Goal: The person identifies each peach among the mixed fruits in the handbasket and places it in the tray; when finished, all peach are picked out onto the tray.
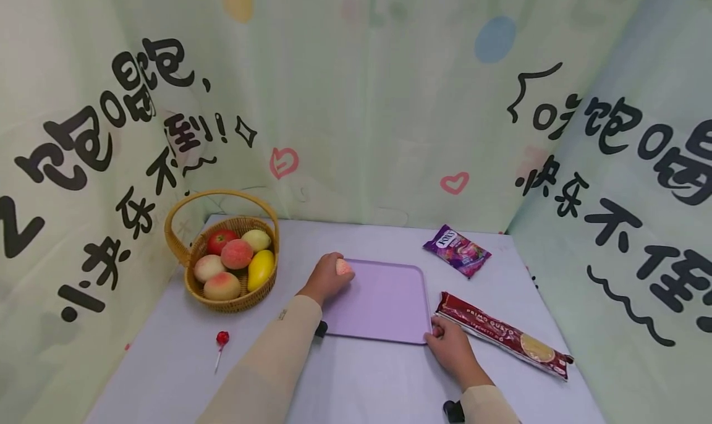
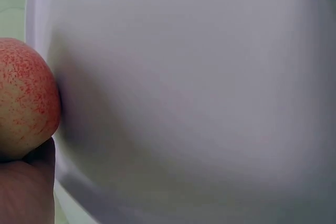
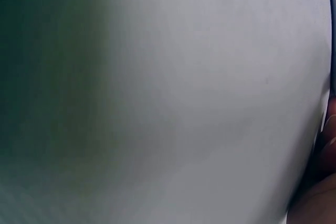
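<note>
In the head view my left hand (image 1: 327, 277) grips a peach (image 1: 343, 268) at the far left corner of a purple tray (image 1: 384, 300). The left wrist view shows the red-speckled peach (image 2: 26, 98) at the left edge, with part of the hand (image 2: 26, 192) below it and the tray surface beside it. My right hand (image 1: 449, 345) holds the tray's near right corner. In the right wrist view only curled fingers (image 3: 328, 150) show, against the tray's edge.
A wicker basket (image 1: 245, 301) of fruit stands at the back left, with a red lollipop (image 1: 222, 339) in front of it. To the right lie a purple snack bag (image 1: 458, 251) and a long red spaghetti packet (image 1: 500, 334). Printed curtains enclose the table.
</note>
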### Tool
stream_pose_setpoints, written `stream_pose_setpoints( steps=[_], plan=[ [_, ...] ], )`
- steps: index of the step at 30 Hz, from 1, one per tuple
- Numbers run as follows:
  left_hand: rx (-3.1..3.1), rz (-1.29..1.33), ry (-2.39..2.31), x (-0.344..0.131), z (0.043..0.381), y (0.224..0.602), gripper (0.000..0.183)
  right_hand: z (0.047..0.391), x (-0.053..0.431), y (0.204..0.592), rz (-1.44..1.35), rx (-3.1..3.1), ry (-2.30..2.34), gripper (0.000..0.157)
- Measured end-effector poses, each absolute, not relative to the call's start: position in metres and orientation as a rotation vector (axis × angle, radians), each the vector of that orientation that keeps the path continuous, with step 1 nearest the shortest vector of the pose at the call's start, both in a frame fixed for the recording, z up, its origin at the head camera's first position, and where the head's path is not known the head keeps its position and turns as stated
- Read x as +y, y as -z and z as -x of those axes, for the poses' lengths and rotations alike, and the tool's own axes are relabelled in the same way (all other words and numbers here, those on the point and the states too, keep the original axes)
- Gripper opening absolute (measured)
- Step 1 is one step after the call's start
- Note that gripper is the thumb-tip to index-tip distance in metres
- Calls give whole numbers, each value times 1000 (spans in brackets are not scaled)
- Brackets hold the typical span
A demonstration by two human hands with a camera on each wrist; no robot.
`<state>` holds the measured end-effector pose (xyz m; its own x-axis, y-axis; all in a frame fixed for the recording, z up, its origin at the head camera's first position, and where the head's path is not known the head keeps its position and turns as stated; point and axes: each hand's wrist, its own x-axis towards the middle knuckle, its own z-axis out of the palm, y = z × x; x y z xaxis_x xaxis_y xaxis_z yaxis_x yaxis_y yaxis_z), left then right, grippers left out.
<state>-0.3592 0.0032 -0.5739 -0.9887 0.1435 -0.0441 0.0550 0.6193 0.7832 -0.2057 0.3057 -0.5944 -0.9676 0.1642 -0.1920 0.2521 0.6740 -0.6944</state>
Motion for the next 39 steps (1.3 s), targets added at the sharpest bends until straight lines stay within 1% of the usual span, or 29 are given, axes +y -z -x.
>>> stream_pose_setpoints(
  steps=[9,18,22,27,32,39],
  plan=[
    [2760,-198,-1260,2,355,563,65,204,303,591,-337,2784,1169,48],
    [2752,-228,-1235,-3,355,558,69,205,303,590,-362,2763,1152,49],
    [2768,-298,-1198,-7,354,556,67,206,304,592,-346,2767,1148,50],
    [2836,-456,-1088,-15,353,551,64,207,306,595,-318,2773,1145,50],
    [2875,-559,-985,-25,346,538,58,206,306,596,-324,2760,1152,50],
    [2853,-594,-932,-42,338,516,64,207,306,595,-324,2770,1150,50]
  ],
)
